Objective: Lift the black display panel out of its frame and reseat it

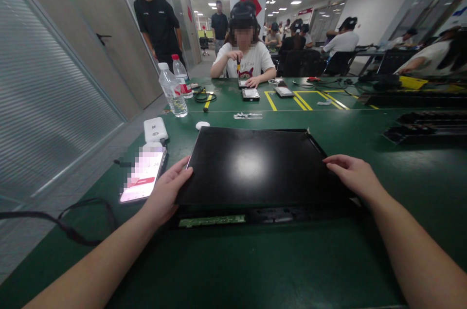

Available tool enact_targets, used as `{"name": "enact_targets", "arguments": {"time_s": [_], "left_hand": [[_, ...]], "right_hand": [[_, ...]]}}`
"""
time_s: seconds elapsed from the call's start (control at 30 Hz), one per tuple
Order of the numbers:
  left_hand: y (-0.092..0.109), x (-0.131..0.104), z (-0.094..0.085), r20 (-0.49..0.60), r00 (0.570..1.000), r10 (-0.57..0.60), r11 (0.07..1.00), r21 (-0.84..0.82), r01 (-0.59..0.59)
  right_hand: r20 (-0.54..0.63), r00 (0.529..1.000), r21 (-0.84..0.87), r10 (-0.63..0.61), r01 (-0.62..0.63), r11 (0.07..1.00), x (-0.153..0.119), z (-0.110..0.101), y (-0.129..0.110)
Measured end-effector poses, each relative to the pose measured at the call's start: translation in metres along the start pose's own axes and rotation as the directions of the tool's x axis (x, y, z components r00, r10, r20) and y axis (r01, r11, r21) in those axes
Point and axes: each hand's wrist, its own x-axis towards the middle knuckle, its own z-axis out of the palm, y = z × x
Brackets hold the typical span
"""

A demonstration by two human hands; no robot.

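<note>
A black LCD panel (237, 168) with a glossy glare spot lies slightly askew over a black monitor housing (284, 215). My left hand (170, 185) is closed on the panel's left edge, thumb on top. At the right edge, my right hand (346, 172) pinches the panel between thumb and fingers. Along the near side, a strip of green circuit board (211, 221) shows in the housing below the panel. Most of the housing's inside is hidden under the panel.
Left of the panel lie a lit phone (144, 172), a white power bank (155, 130) and a black cable (83, 238). Two plastic bottles (173, 92) stand behind. Opposite, a person works on hard drives (250, 94). Black strip-like parts (430, 126) lie at right on the green table (255, 270).
</note>
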Motion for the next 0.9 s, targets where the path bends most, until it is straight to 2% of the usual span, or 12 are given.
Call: {"name": "enact_targets", "arguments": {"time_s": [0.17, 0.37, 0.9], "left_hand": [[-0.0039, 0.0022, -0.0004, 0.005, 1.0, 0.018, 1.0, -0.015, -0.018], [-0.0092, 0.0068, -0.0031, 0.001, 0.999, 0.036, 0.999, -0.04, -0.036], [-0.009, 0.005, -0.0023, -0.042, 0.998, 0.035, 0.999, -0.014, -0.036]], "right_hand": [[0.0, 1.0, -0.012, -0.032, 0.032, 0.999, 0.0012, 0.0019, 0.003], [0.019, 1.0, -0.021, -0.002, 0.003, 1.0, 0.0012, 0.0014, 0.0011], [0.01, 1.0, -0.02, 0.004, -0.004, 1.0, 0.0002, 0.0004, -0.0007]]}}
